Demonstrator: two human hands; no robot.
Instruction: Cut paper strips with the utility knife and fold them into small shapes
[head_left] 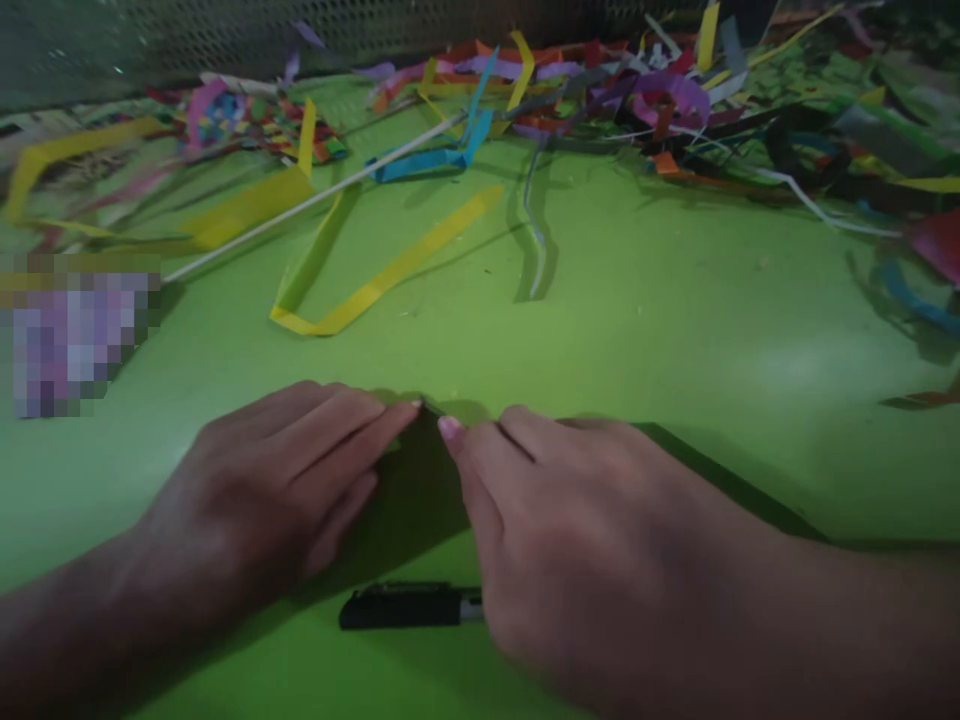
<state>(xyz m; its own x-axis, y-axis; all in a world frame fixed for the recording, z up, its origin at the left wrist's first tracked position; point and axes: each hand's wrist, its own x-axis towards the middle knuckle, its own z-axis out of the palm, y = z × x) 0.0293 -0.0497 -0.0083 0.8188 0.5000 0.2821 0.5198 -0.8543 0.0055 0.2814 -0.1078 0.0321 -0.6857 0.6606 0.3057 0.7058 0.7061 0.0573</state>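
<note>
Head view: left hand (277,475) and right hand (592,510) pinch a thin dark sliver (433,408). Only its short, straight middle shows; material unclear.

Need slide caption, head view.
Left hand and right hand close together at a thin dark piece on a green surface, black-capped pen nearby, coloured strips strewn beyond.

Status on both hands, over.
Left hand, right hand: fingertips pinching thin dark piece. Black pen nearer camera, partly hidden by right hand. Yellow strip beyond, untouched.
</note>
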